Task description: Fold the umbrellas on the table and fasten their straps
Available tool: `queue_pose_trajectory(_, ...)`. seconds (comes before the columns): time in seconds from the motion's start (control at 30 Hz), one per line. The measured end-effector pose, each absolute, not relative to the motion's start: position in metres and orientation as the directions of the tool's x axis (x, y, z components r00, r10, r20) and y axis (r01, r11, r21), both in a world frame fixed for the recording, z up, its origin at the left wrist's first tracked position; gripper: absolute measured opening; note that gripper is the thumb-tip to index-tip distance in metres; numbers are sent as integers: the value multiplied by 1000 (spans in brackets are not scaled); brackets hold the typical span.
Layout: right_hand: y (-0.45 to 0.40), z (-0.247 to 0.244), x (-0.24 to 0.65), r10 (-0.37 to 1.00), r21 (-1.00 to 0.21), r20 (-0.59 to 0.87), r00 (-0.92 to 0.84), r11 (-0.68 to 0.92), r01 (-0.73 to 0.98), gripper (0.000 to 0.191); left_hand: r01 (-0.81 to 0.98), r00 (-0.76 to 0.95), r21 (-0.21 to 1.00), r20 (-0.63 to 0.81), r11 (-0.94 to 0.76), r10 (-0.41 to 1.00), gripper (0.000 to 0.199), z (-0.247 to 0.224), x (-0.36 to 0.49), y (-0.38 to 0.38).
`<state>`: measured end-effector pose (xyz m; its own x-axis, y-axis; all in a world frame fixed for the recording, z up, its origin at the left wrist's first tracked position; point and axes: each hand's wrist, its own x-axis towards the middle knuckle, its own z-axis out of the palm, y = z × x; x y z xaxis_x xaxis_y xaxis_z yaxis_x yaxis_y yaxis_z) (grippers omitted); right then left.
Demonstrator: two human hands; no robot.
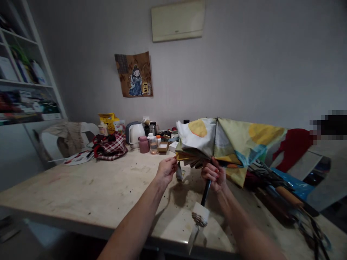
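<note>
A partly folded umbrella with white, yellow and pale green panels is held above the table, its handle pointing down toward me. My right hand is wrapped round the black shaft just below the canopy. With fingers pinched, my left hand grips the edge of the folded canopy on its left side. Below my right hand the shaft ends in a white handle with a strap hanging from it. The right part of the canopy is spread loosely. A short fabric strap dangles beside my left fingertips.
Several folded umbrellas lie at the table's right side. Along the back stand a white kettle, a pink jar, bottles and small boxes. A red plaid bag sits at the left back of the stained table.
</note>
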<state>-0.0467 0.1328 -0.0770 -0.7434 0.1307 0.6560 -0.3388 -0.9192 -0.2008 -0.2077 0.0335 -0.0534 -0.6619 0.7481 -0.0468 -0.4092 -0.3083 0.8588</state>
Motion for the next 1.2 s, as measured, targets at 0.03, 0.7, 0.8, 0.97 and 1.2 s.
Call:
queue_pose_trajectory(0.03,133,-77,-46,132,-196,660,-740,-920,-338,44,-392,-685,864,-44,-317,727,16,-55,-210,31)
queue_pose_trajectory(0.7,135,-79,-46,124,-187,688,-715,-922,-340,46,288,-673,821,540,-494,505,44,-36,-196,60)
queue_pose_trajectory(0.8,133,-79,-46,115,-205,689,-716,-916,-344,45,381,-711,815,560,-436,425,31,-35,-197,60)
queue_pose_trajectory(0.97,131,-77,-47,70,-222,684,-726,-928,-298,47,300,-658,811,557,-502,506,41,-34,-198,59)
queue_pose_trajectory(1.2,133,-78,-47,122,-197,682,-721,-918,-343,48,-301,-735,806,143,-509,662,36,-25,-192,53)
